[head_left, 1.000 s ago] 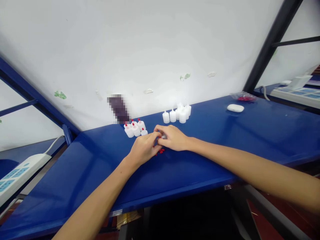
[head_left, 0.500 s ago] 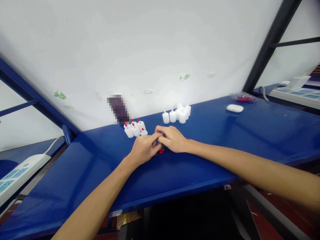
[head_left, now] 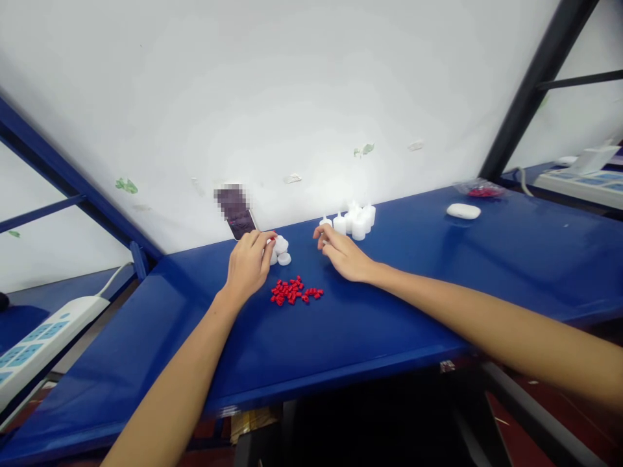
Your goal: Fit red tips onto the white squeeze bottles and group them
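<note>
My left hand point(head_left: 249, 261) is at the group of small white squeeze bottles with red caps point(head_left: 281, 244), thumb and index finger pinched on a red-capped bottle that they mostly cover. A round white piece point(head_left: 284, 259) lies in front of this group. My right hand point(head_left: 344, 254) is just in front of the uncapped white bottles point(head_left: 359, 227), fingers curled but apart, with nothing seen between them. Its fingertips are nearest the leftmost bottle point(head_left: 326, 221), partly hidden behind them. On the blue table between my forearms lies a loose pile of small red caps point(head_left: 289, 290).
A phone point(head_left: 239, 217) leans on the white wall behind the capped bottles. To the right on the table point(head_left: 413, 259) are a white case point(head_left: 464, 211) and a clear bag with red pieces point(head_left: 481, 189). A power strip point(head_left: 48, 337) is at left.
My hands were together over the red caps and have parted. The left moved left to the capped bottles, the right moved up towards the uncapped ones. The cap pile is now uncovered.
</note>
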`<state>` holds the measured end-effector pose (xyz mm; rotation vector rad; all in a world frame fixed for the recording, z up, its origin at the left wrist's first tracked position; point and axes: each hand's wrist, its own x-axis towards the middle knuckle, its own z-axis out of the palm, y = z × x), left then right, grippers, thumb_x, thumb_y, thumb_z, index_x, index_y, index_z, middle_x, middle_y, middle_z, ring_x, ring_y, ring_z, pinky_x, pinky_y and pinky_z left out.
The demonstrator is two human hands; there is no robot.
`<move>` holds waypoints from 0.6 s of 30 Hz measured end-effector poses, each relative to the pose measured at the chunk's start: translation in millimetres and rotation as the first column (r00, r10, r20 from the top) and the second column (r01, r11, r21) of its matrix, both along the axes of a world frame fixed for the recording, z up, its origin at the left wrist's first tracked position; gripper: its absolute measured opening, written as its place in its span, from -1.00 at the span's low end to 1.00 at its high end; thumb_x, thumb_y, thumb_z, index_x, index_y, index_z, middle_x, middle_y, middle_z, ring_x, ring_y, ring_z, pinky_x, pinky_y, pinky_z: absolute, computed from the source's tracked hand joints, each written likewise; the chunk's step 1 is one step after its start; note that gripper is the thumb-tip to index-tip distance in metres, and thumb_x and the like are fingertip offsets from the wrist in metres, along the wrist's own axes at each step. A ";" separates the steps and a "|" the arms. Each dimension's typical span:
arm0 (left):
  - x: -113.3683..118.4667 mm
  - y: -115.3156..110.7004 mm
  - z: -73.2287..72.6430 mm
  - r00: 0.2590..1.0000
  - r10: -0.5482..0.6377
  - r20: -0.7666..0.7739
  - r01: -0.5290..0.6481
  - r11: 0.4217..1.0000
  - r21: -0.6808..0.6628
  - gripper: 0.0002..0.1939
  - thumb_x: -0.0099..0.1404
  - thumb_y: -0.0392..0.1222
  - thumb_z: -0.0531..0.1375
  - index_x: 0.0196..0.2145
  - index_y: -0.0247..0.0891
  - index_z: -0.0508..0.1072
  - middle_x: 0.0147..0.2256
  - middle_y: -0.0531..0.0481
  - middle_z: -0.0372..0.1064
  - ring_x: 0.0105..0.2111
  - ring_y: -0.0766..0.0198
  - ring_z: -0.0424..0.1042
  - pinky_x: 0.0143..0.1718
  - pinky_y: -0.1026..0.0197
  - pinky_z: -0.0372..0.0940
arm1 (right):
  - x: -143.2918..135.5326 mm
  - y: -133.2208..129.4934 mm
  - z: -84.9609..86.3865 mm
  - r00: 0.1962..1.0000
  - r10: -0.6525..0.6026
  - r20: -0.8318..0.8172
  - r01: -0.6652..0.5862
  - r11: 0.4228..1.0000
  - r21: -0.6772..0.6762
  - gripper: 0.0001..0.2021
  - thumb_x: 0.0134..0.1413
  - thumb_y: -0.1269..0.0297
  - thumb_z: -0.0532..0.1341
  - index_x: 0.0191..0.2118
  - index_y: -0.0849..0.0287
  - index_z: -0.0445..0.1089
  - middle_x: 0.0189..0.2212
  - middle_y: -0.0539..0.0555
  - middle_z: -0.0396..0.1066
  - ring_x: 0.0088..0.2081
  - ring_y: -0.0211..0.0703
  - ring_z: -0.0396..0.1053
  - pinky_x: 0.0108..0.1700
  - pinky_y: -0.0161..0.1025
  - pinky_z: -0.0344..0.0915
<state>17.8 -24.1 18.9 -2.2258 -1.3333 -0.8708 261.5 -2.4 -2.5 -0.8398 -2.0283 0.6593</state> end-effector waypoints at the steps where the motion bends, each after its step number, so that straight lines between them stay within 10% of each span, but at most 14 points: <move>1: -3.1 2.5 -0.3 0.999 0.019 -0.031 -0.019 1.000 0.016 -0.70 0.47 -0.13 -0.04 -0.05 -0.24 0.45 -0.22 -0.11 0.38 -0.22 0.14 0.32 -0.15 0.12 0.21 | -0.3 2.2 -2.3 1.000 -0.004 0.006 0.004 0.999 0.034 -0.75 0.06 0.44 -0.04 -0.12 0.16 0.19 -0.32 0.05 0.27 -0.30 -0.13 0.24 -0.19 -0.14 0.20; 18: 0.5 6.3 -6.9 0.996 0.028 -0.088 -0.030 0.999 -0.025 -0.66 0.42 -0.11 0.02 0.02 -0.17 0.47 -0.01 -0.23 0.22 -0.04 -0.02 0.17 -0.03 -0.08 0.14 | 52.5 41.3 34.9 0.892 -0.391 -0.225 0.441 0.862 0.250 -0.70 0.25 0.20 0.09 -0.05 0.21 0.44 -0.13 0.15 0.52 -0.11 -0.07 0.44 -0.02 -0.12 0.32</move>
